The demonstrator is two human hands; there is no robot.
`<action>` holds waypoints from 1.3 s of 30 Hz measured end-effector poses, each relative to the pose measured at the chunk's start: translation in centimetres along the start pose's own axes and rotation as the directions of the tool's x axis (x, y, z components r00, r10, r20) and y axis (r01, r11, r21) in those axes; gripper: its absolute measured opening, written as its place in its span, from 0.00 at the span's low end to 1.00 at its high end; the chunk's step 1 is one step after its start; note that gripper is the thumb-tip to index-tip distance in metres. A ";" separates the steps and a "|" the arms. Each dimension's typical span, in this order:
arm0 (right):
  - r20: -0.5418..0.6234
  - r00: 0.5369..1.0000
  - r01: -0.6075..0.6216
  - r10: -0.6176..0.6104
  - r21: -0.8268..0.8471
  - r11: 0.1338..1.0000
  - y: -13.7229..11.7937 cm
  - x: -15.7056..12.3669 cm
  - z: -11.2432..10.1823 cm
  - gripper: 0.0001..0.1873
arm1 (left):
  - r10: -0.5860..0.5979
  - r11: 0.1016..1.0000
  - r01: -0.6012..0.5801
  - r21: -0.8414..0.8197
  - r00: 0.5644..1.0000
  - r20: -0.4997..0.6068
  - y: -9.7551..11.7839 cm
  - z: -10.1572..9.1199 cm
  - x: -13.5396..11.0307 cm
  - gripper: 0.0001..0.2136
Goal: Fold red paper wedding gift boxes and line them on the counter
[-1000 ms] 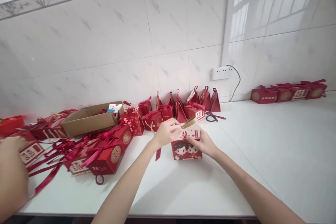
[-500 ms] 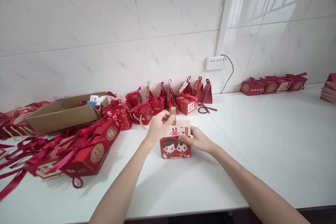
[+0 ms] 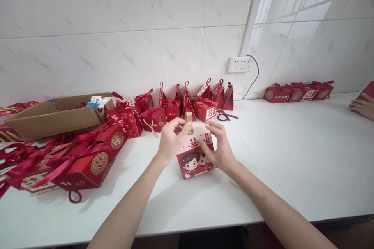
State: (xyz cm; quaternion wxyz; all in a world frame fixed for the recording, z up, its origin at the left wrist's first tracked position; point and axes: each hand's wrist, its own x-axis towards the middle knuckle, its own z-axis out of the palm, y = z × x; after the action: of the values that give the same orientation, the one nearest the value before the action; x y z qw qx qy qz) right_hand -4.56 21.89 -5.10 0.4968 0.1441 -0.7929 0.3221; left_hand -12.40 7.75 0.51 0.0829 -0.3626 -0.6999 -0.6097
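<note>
A red and white gift box (image 3: 193, 162) with two cartoon figures on its front sits tilted on the white table before me. From its pale top flap rises a gold ribbon loop (image 3: 189, 117). My left hand (image 3: 172, 140) is closed, thumb and fingers pinching the base of that loop. At the box's right side, my right hand (image 3: 221, 146) grips the upper part, thumb against the front and fingers at the top edge. The inside of the box is hidden from me.
Several red gift boxes with ribbons (image 3: 84, 167) and an open cardboard carton (image 3: 55, 120) stand at left. Several triangular boxes (image 3: 218, 94) line the wall, with black-handled scissors (image 3: 223, 116) nearby. Another person's hand (image 3: 364, 106) holds red card at far right.
The gift box has tilted, its right side lifting. My right hand has moved up towards the top flap, fingers spread higher. Another person's hand has come into sight at far right.
</note>
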 end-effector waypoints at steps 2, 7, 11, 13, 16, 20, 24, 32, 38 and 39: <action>0.009 0.997 0.079 -0.078 -0.090 0.993 -0.5 0.2 -0.2 0.22 | 0.054 0.999 -0.054 -0.008 0.999 0.007 0.1 0.7 -0.7 0.09; -0.005 0.994 0.110 -0.112 -0.146 0.983 -1.0 0.5 -0.4 0.15 | 0.117 0.993 -0.117 -0.006 0.992 -0.038 -0.3 1.7 -1.7 0.09; -0.019 0.994 0.107 -0.110 -0.119 0.987 -0.7 0.4 -0.2 0.12 | 0.145 0.989 -0.145 0.005 0.988 -0.056 -0.5 1.8 -1.8 0.10; -0.019 0.995 0.100 -0.103 -0.100 0.990 -0.6 0.4 -0.2 0.11 | 0.151 0.989 -0.151 0.006 0.987 -0.057 -0.5 1.8 -1.8 0.10; -0.044 0.999 0.028 -0.030 -0.063 0.998 -0.7 0.4 -0.3 0.10 | 0.142 0.990 -0.143 -0.010 0.989 -0.050 -0.3 1.9 -1.9 0.10; 0.001 0.979 -0.203 0.203 -0.020 0.979 -1.1 0.4 -0.8 0.13 | 0.163 0.987 -0.163 -0.006 0.986 -0.040 -0.1 1.9 -2.0 0.11; 0.028 0.961 -0.275 0.275 0.017 0.961 -1.5 0.5 -1.2 0.08 | 0.235 0.972 -0.234 0.025 0.970 -0.055 0.0 2.0 -2.1 0.11; 0.077 0.931 -0.363 0.358 0.067 0.930 -1.8 0.7 -1.4 0.06 | 0.200 0.980 -0.200 0.000 0.979 -0.041 0.0 2.2 -2.0 0.10; 0.038 0.916 -0.402 0.400 0.057 0.914 -1.8 1.0 -1.6 0.07 | 0.081 0.990 -0.049 -0.135 0.965 0.250 0.0 1.0 -1.4 0.08; 0.037 0.914 -0.405 0.404 0.058 0.912 -1.7 1.1 -1.6 0.07 | 0.081 0.991 -0.049 -0.124 0.961 0.265 0.0 0.9 -1.4 0.08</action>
State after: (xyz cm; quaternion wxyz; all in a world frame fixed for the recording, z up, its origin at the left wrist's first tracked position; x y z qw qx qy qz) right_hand -2.97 21.76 -3.03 0.4049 -0.0031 -0.8006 0.4416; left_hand -11.11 7.99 -0.54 -0.0142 -0.4693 -0.6557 -0.5913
